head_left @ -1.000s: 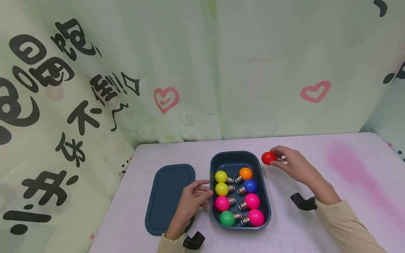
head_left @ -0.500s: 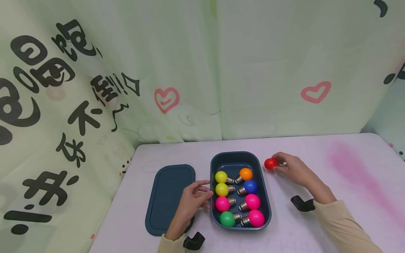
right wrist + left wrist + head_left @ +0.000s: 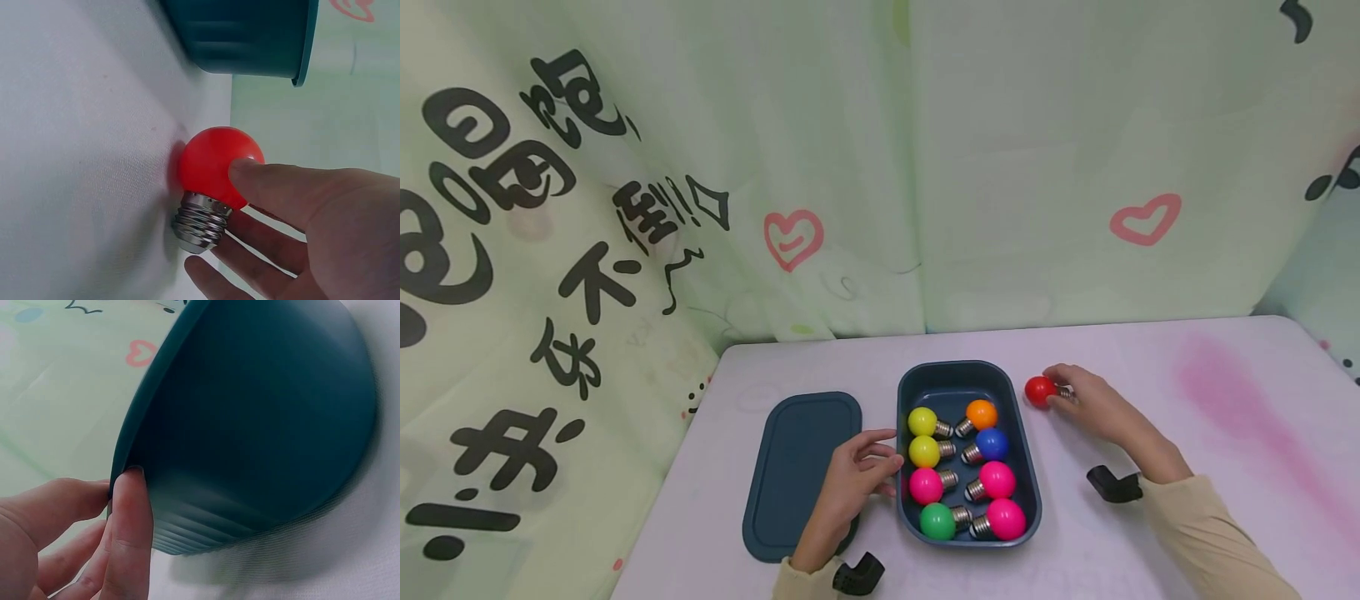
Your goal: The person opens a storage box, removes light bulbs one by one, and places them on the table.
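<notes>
Red bulb (image 3: 1040, 391) sits between the thumb and fingers of my right hand (image 3: 1093, 406), toward the far edge of the tabletop (image 3: 1120, 575) and just beside the far right corner of the dark blue box (image 3: 954, 372). My thumb presses on its round globe, with fingers bent behind it, so the grip is narrow and filled by the bulb; its metal screw base (image 3: 201, 222) shows bare in the right wrist view. I cannot tell whether the bulb touches the tabletop. My left hand (image 3: 853, 477) is at the box's left side, fingers loosely bent and a little apart, with tips touching at the rim; 1 fingertip lies against the outer wall. Inside the box lie 8 bulbs in 2 columns of 4, their bases turned inward. Counting from the far end, the left column has 2 yellow bulbs (image 3: 923, 452), 1 pink bulb (image 3: 926, 486) and 1 green bulb (image 3: 937, 522); the right has 1 orange bulb (image 3: 981, 414), 1 blue bulb (image 3: 993, 444) and 2 pink bulbs (image 3: 1006, 519). Nearer the tabletop's left edge lies a flat dark blue lid (image 3: 797, 475), partly covered by my left hand. Beyond the far edge hangs a pale green curtain (image 3: 1022, 167) with 2 pink hearts.
</notes>
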Demonstrator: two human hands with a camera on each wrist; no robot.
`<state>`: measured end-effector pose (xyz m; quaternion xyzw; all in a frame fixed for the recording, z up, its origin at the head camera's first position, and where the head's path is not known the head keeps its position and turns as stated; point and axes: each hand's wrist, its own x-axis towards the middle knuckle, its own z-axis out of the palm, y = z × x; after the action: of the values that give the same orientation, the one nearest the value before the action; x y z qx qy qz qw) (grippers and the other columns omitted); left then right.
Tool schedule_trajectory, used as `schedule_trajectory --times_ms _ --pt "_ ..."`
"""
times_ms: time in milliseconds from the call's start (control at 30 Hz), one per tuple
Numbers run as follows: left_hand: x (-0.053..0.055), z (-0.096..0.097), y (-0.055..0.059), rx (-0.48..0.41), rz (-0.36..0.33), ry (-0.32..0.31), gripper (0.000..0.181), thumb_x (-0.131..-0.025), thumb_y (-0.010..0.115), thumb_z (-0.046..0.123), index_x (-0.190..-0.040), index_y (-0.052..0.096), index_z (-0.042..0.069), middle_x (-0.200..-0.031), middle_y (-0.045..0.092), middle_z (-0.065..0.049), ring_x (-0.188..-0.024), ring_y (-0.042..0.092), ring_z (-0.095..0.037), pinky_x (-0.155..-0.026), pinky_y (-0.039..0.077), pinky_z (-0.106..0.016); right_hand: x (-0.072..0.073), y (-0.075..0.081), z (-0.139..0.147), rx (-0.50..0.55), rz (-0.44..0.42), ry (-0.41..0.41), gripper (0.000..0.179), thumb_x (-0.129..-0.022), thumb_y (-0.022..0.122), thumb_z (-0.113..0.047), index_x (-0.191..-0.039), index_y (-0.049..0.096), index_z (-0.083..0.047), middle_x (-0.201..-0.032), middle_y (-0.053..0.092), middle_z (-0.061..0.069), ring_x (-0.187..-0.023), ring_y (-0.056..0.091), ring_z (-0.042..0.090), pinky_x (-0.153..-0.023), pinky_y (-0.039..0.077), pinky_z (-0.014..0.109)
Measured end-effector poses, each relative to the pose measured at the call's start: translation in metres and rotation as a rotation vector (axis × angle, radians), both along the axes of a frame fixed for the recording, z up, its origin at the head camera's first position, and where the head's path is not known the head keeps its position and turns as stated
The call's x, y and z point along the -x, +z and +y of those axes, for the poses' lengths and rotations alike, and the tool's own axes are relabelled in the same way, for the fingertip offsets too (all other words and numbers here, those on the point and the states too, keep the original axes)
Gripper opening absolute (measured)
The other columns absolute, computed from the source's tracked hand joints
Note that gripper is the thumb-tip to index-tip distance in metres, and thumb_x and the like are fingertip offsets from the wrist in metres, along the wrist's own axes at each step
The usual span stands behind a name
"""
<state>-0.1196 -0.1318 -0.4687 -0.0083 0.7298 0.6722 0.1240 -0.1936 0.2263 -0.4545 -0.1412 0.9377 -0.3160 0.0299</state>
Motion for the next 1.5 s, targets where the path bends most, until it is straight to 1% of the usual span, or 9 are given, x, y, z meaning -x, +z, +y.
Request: schedule_trajectory --times_ms 200,367,567,700,833,1100,1167,1333,1500 --pt "0.000 0.001 -0.001 0.001 0.006 -0.002 0.048 -0.090 0.075 0.018 -0.133 0.059 0.004 -0.099 0.067 -0.007 -0.074 0.067 -0.014 -0.065 0.061 -0.028 -0.002 0.003 -0.001 -0.017 0.028 0.004 0.046 -0.091 0.067 -0.005 -0.128 0.051 0.015 -0.123 0.055 0.033 -0.114 0.054 0.048 -0.098 0.047 0.062" --pt "0.000 0.000 -0.003 0.008 0.010 -0.001 0.047 -0.090 0.074 0.017 -0.133 0.060 0.004 -0.099 0.067 -0.008 -0.075 0.068 -0.015 -0.066 0.061 -0.029 -0.004 0.010 -0.005 -0.038 0.055 0.004 0.047 -0.090 0.070 -0.009 -0.129 0.052 0.013 -0.124 0.055 0.031 -0.117 0.052 0.047 -0.099 0.047 0.061" --pt "0.000 -0.001 -0.002 0.022 -0.006 0.007 0.047 -0.089 0.076 0.019 -0.131 0.061 0.006 -0.099 0.067 -0.008 -0.075 0.068 -0.015 -0.066 0.061 -0.028 -0.005 0.018 -0.017 -0.032 0.071 -0.002 0.044 -0.091 0.067 -0.007 -0.129 0.053 0.011 -0.128 0.053 0.032 -0.119 0.047 0.048 -0.100 0.046 0.062" --pt "-0.001 -0.001 -0.001 0.021 0.003 0.006 0.046 -0.090 0.075 0.018 -0.132 0.061 0.005 -0.099 0.067 -0.009 -0.075 0.068 -0.015 -0.065 0.061 -0.028 -0.008 0.023 -0.028 -0.027 0.103 -0.001 0.044 -0.090 0.068 -0.005 -0.130 0.054 0.008 -0.128 0.053 0.030 -0.119 0.046 0.046 -0.097 0.050 0.059" --pt "-0.001 0.000 0.000 0.020 0.010 0.005 0.046 -0.090 0.074 0.016 -0.133 0.060 0.005 -0.099 0.067 -0.008 -0.074 0.068 -0.014 -0.064 0.061 -0.028 -0.011 0.028 -0.039 -0.020 0.136 0.013 0.043 -0.091 0.069 -0.005 -0.129 0.055 0.006 -0.128 0.054 0.028 -0.118 0.048 0.045 -0.092 0.054 0.056" --pt "-0.001 0.000 -0.003 0.020 0.006 -0.002 0.046 -0.091 0.073 0.014 -0.134 0.059 0.005 -0.099 0.067 -0.007 -0.074 0.068 -0.014 -0.064 0.061 -0.028 -0.016 0.037 -0.058 0.005 0.161 0.060 0.040 -0.092 0.068 -0.009 -0.128 0.055 0.005 -0.128 0.055 0.026 -0.116 0.050 0.041 -0.093 0.054 0.054" --pt "-0.001 0.000 -0.002 0.020 0.008 -0.003 0.046 -0.091 0.073 0.014 -0.134 0.059 0.004 -0.099 0.067 -0.008 -0.074 0.068 -0.014 -0.064 0.061 -0.028 -0.017 0.039 -0.062 0.006 0.171 0.071 0.040 -0.092 0.068 -0.008 -0.128 0.056 0.005 -0.128 0.055 0.026 -0.116 0.050 0.041 -0.096 0.053 0.054" --pt "-0.001 0.000 -0.002 0.022 0.011 -0.003 0.046 -0.091 0.073 0.014 -0.134 0.059 0.004 -0.098 0.067 -0.007 -0.074 0.068 -0.014 -0.064 0.061 -0.028 -0.020 0.043 -0.074 -0.003 0.147 0.081 0.041 -0.093 0.068 -0.011 -0.129 0.056 0.004 -0.130 0.055 0.024 -0.122 0.049 0.041 -0.101 0.048 0.057" --pt "0.001 0.001 -0.003 0.028 0.008 0.000 0.046 -0.091 0.073 0.015 -0.134 0.059 0.005 -0.098 0.068 -0.006 -0.075 0.068 -0.014 -0.064 0.061 -0.028 -0.021 0.043 -0.085 0.000 0.109 0.110 0.041 -0.093 0.069 -0.013 -0.129 0.057 0.002 -0.130 0.056 0.023 -0.122 0.050 0.039 -0.099 0.051 0.054"
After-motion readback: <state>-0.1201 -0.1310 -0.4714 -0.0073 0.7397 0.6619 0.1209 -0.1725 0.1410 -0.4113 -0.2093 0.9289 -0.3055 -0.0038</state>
